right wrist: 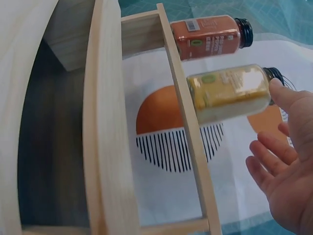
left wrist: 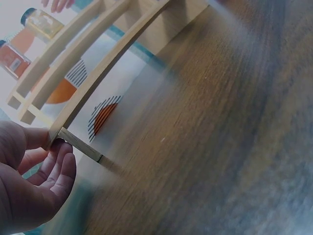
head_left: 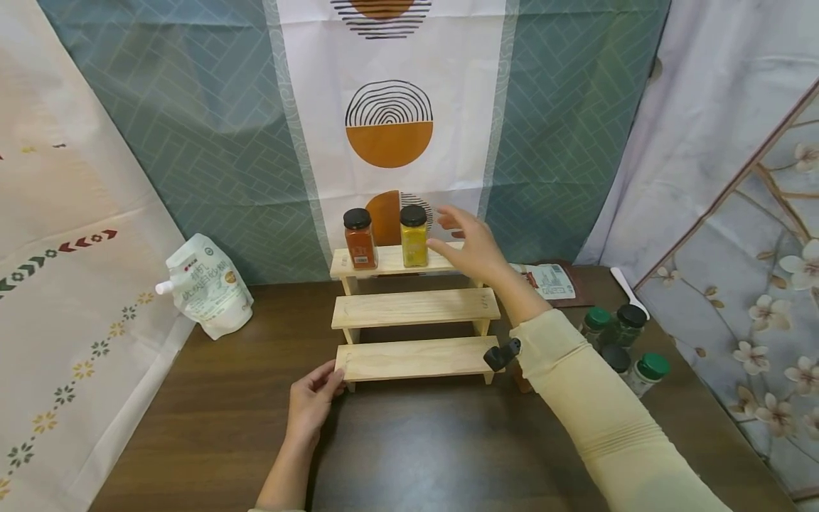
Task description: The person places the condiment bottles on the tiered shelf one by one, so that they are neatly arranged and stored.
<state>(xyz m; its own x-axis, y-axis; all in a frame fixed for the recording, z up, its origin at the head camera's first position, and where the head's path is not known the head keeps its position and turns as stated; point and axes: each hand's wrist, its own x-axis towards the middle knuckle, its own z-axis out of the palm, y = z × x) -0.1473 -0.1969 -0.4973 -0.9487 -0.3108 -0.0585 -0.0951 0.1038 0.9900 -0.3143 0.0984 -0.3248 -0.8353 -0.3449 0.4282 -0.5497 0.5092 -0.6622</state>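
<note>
A three-tier wooden spice rack [head_left: 416,307] stands on the table. On its top tier are a jar of orange-red spice [head_left: 361,240] and, to the right, a jar of yellow spice [head_left: 414,238], both black-capped and upright. My right hand [head_left: 472,245] is just right of the yellow jar, fingers spread and holding nothing; in the right wrist view its thumb [right wrist: 283,93] overlaps the edge of the black cap, and I cannot tell if it touches. My left hand [left wrist: 39,176] pinches the left end of the rack's bottom tier between thumb and fingers.
Several spice jars with green or black caps [head_left: 654,366] stand at the right, partly behind the right sleeve. A white spoon [head_left: 629,291] and a flat packet [head_left: 550,281] lie behind them. A white spouted pouch [head_left: 210,286] leans at the back left. Cloth hangs behind the table [head_left: 409,448].
</note>
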